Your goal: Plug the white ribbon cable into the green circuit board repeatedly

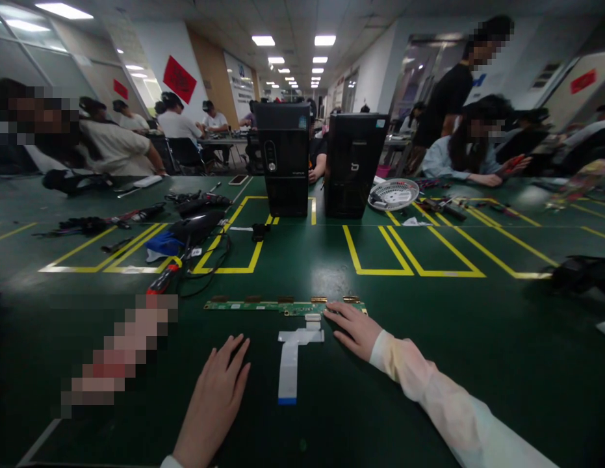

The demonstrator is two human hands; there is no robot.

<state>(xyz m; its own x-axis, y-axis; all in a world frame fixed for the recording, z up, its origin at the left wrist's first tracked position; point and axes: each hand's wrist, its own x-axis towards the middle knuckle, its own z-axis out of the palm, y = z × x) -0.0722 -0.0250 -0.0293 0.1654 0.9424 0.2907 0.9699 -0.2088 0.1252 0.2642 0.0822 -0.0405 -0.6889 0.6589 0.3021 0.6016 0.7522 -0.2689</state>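
Note:
A long, narrow green circuit board [253, 307] lies across the table, with several copper-coloured tabs along its far edge. From a connector near its right half, a white flat ribbon cable [288, 370] folds toward me and ends in a blue strip. My right hand [357, 330] is open, its outstretched fingertips at the right part of the board. Resting low over the tabletop, my left hand [218, 383] is open and holds nothing, to the left of the cable and apart from it.
Two black computer towers [287, 162] stand upright at the back. A white basket [394, 195] sits right of them. Cables and a black-and-blue bundle [185, 237] lie at left, beside a red-black tool handle [163, 279]. Yellow tape marks the green table [380, 403]. Several people sit around.

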